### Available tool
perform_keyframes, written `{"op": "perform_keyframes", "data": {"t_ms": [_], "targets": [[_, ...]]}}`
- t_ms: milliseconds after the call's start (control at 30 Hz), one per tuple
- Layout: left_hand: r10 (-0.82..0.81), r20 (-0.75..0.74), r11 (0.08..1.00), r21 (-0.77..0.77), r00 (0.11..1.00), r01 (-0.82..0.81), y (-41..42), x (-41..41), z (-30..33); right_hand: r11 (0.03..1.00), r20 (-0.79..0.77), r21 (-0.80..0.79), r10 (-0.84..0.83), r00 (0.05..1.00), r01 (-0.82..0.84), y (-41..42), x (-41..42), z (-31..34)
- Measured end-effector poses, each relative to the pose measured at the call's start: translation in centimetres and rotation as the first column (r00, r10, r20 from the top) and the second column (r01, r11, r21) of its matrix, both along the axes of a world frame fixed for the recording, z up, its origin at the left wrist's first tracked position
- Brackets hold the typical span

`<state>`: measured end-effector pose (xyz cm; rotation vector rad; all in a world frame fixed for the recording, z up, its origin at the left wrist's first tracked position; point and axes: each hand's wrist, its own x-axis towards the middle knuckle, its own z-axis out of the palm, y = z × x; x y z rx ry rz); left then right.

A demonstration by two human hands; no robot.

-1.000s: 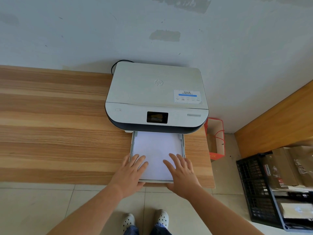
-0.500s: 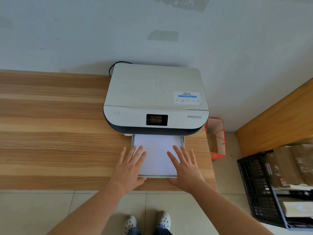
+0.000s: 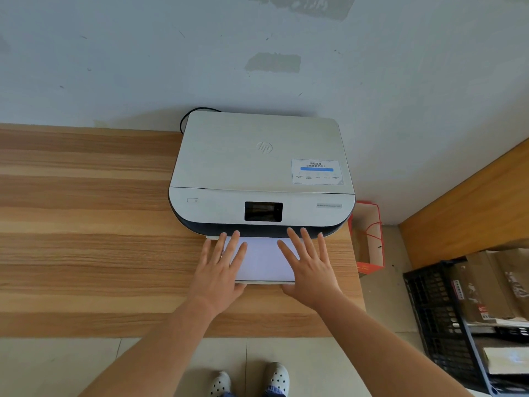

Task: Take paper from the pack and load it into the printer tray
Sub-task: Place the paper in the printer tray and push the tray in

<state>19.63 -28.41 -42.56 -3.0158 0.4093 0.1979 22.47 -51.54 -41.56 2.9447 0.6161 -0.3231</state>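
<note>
Both hands are lying flat and spread, palms down, grasping nothing. The left hand [image 3: 219, 267] is resting over the left edge of the white paper [image 3: 262, 260], its fingers [image 3: 233, 243] fanned toward 12 o'clock and reaching the printer's dark front lip. The right hand [image 3: 310, 267] is covering the paper's right edge in the same way, thumb angling inward toward 10 o'clock. The paper is sitting in the paper tray [image 3: 264, 281], which is sticking out from under the white HP printer [image 3: 262, 173] at its 6 o'clock side, on the wooden table [image 3: 86, 224]. A black crate [image 3: 438, 319] of boxes is standing on the floor at 4 o'clock.
</note>
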Motion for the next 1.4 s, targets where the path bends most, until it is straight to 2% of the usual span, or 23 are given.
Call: {"op": "perform_keyframes", "data": {"t_ms": [500, 700, 1067, 1400], "targets": [[0.047, 0.074, 0.998, -0.036, 0.996, -0.045, -0.1, 3.9, 0.2, 0.997, 0.082, -0.073, 0.007, 0.997, -0.001, 0.2, 3.9, 0.6], [0.100, 0.083, 0.994, -0.044, 0.992, -0.097, 0.0, 4.9, 0.2, 0.999, 0.113, -0.036, -0.019, 0.993, 0.023, 0.3, 4.8, 0.5], [0.079, 0.124, 0.993, -0.094, 0.989, -0.067, 0.5, 5.7, -0.9, 1.000, 0.155, 0.003, -0.011, 0.988, 0.010, 0.2, 5.3, -0.5], [0.086, 0.142, 0.995, -0.066, 0.986, -0.078, -0.3, 6.1, -1.4, 1.000, 0.199, 0.013, -0.008, 0.980, 0.006, 0.5, 5.4, -1.4]]}}
